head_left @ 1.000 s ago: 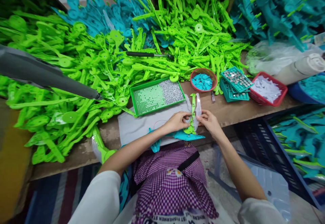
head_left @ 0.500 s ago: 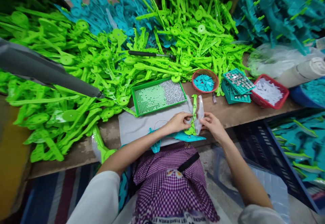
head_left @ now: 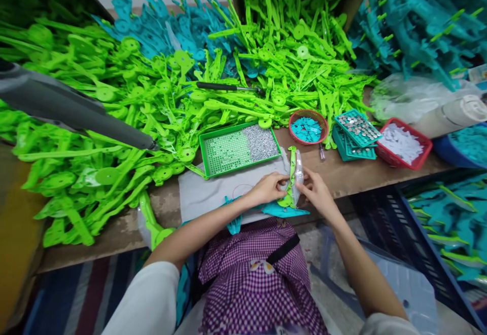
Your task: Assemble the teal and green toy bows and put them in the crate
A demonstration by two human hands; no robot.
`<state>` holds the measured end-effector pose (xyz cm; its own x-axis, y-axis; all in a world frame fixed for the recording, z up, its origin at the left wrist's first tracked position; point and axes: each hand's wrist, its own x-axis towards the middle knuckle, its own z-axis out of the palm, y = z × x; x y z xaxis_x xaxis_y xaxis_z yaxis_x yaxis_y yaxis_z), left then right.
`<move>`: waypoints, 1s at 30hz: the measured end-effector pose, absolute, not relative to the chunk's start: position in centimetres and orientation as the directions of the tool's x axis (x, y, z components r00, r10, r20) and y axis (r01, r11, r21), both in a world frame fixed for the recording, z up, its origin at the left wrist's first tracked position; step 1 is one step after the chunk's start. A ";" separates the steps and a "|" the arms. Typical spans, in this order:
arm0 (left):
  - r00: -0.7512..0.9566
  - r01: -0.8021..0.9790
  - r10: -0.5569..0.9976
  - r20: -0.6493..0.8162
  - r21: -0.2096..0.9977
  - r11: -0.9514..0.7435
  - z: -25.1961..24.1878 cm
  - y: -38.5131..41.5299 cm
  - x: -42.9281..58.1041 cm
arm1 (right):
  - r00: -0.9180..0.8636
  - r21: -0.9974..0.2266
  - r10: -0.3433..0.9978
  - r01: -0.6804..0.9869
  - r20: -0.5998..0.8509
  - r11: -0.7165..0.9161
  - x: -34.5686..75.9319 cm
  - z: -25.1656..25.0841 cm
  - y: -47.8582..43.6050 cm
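Observation:
My left hand (head_left: 268, 189) pinches the lower part of a green plastic piece (head_left: 291, 165) that stands upright at the near edge of the wooden table (head_left: 353, 173). My right hand (head_left: 315, 190) is closed on a clear plastic sleeve (head_left: 299, 170) pressed against the right side of that piece. Both hands meet over a grey cloth (head_left: 213, 193). A teal plastic piece (head_left: 283, 210) lies just under my hands, at the table edge.
A green tray (head_left: 239, 146) of small silver bits lies behind my hands. To its right are a red bowl (head_left: 306, 124) of teal chips, teal trays (head_left: 355, 129) of metal discs and a red basket (head_left: 403, 142) of white pieces. Heaps of green parts (head_left: 114, 122) and teal parts (head_left: 418, 15) fill the back. A grey pole (head_left: 72, 109) crosses the left.
My hands have stayed together on the green piece. The clear sleeve has closed in against it. The view has shifted slightly.

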<state>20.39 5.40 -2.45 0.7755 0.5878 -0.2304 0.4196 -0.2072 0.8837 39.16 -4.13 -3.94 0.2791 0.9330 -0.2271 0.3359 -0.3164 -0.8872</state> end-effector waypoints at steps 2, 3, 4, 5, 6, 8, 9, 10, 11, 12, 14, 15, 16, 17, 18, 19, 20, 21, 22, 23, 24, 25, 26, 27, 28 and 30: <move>0.778 0.424 0.583 -0.234 0.880 -0.212 -2.3 5.4 20.4 | 0.278 -0.897 0.937 0.327 -0.210 -0.298 39.1 -4.0 -3.9; 0.778 0.427 0.582 -0.235 0.878 -0.217 -2.3 5.4 20.4 | 0.295 -0.903 0.931 0.304 -0.214 -0.304 39.0 -4.0 -3.8; 0.779 0.431 0.582 -0.235 0.874 -0.223 -2.3 5.4 20.4 | 0.324 -0.909 0.920 0.276 -0.219 -0.313 38.9 -4.1 -3.6; 0.779 0.434 0.582 -0.234 0.871 -0.230 -2.3 5.4 20.4 | 0.361 -0.913 0.906 0.252 -0.220 -0.322 38.8 -4.2 -3.5; 0.778 0.436 0.584 -0.231 0.868 -0.238 -2.3 5.4 20.4 | 0.399 -0.916 0.891 0.235 -0.215 -0.326 38.7 -4.2 -3.4; 0.777 0.439 0.588 -0.225 0.863 -0.250 -2.3 5.4 20.4 | 0.447 -0.919 0.872 0.224 -0.197 -0.323 38.5 -4.3 -3.3; 0.776 0.440 0.590 -0.223 0.862 -0.254 -2.3 5.4 20.4 | 0.457 -0.920 0.870 0.228 -0.188 -0.319 38.4 -4.3 -3.3; 0.777 0.440 0.589 -0.222 0.861 -0.255 -2.3 5.4 20.4 | 0.457 -0.919 0.871 0.236 -0.182 -0.316 38.4 -4.2 -3.2; 0.776 0.442 0.589 -0.224 0.860 -0.255 -2.2 5.4 20.4 | 0.447 -0.916 0.877 0.252 -0.175 -0.312 38.5 -4.1 -3.2; 0.777 0.443 0.587 -0.227 0.860 -0.254 -2.2 5.4 20.4 | 0.431 -0.911 0.887 0.279 -0.164 -0.304 38.6 -4.0 -3.1; 0.779 0.442 0.583 -0.230 0.861 -0.251 -2.0 5.4 20.4 | 0.390 -0.894 0.911 0.348 -0.135 -0.281 38.9 -3.8 -3.0; 0.781 0.441 0.579 -0.232 0.862 -0.251 -1.9 5.4 20.4 | 0.365 -0.887 0.923 0.378 -0.122 -0.267 39.1 -3.8 -2.9; 0.783 0.440 0.577 -0.232 0.862 -0.251 -1.9 5.4 20.4 | 0.339 -0.881 0.934 0.400 -0.112 -0.251 39.2 -3.7 -2.8; 0.785 0.439 0.575 -0.232 0.863 -0.250 -1.9 5.4 20.4 | 0.317 -0.880 0.943 0.413 -0.102 -0.234 39.4 -3.7 -2.7; 0.785 0.437 0.575 -0.231 0.864 -0.249 -1.9 5.4 20.4 | 0.300 -0.884 0.949 0.415 -0.093 -0.218 39.5 -3.7 -2.7; 0.784 0.436 0.577 -0.229 0.865 -0.249 -2.0 5.4 20.3 | 0.287 -0.890 0.954 0.408 -0.085 -0.202 39.5 -3.7 -2.6; 0.784 0.434 0.579 -0.226 0.866 -0.249 -2.1 5.4 20.3 | 0.280 -0.898 0.957 0.396 -0.079 -0.190 39.5 -3.7 -2.7; 0.784 0.431 0.579 -0.222 0.867 -0.251 -2.2 5.4 20.3 | 0.280 -0.905 0.957 0.383 -0.077 -0.185 39.4 -3.7 -2.7; 0.786 0.428 0.577 -0.219 0.867 -0.254 -2.2 5.4 20.3 | 0.284 -0.909 0.956 0.373 -0.079 -0.186 39.4 -3.7 -2.8; 0.790 0.427 0.574 -0.217 0.866 -0.259 -2.2 5.4 20.3 | 0.287 -0.910 0.954 0.368 -0.083 -0.190 39.4 -3.7 -2.8; 0.792 0.427 0.570 -0.217 0.865 -0.264 -2.2 5.4 20.3 | 0.285 -0.909 0.955 0.370 -0.085 -0.191 39.4 -3.7 -2.8; 0.794 0.429 0.567 -0.219 0.863 -0.267 -2.2 5.4 20.3 | 0.278 -0.905 0.957 0.381 -0.082 -0.188 39.5 -3.7 -2.8; 0.793 0.433 0.567 -0.223 0.860 -0.269 -2.1 5.4 20.3 | 0.264 -0.899 0.962 0.398 -0.075 -0.180 39.7 -3.7 -2.8; 0.792 0.439 0.567 -0.227 0.857 -0.269 -2.0 5.4 20.3 | 0.244 -0.894 0.967 0.416 -0.068 -0.168 39.9 -3.6 -2.6; 0.789 0.444 0.568 -0.232 0.855 -0.268 -1.9 5.4 20.3 | 0.225 -0.889 0.972 0.431 -0.061 -0.155 40.1 -3.6 -2.4; 0.787 0.451 0.568 -0.240 0.852 -0.265 -1.8 5.4 20.3 | 0.220 -0.887 0.974 0.437 -0.057 -0.150 40.5 -3.6 -1.9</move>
<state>20.35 5.42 -1.81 0.7873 0.5681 -0.2397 0.4508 -0.2651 0.8523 40.52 -1.86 -3.62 0.2203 0.9738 -0.0567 0.4368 -0.1505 -0.8869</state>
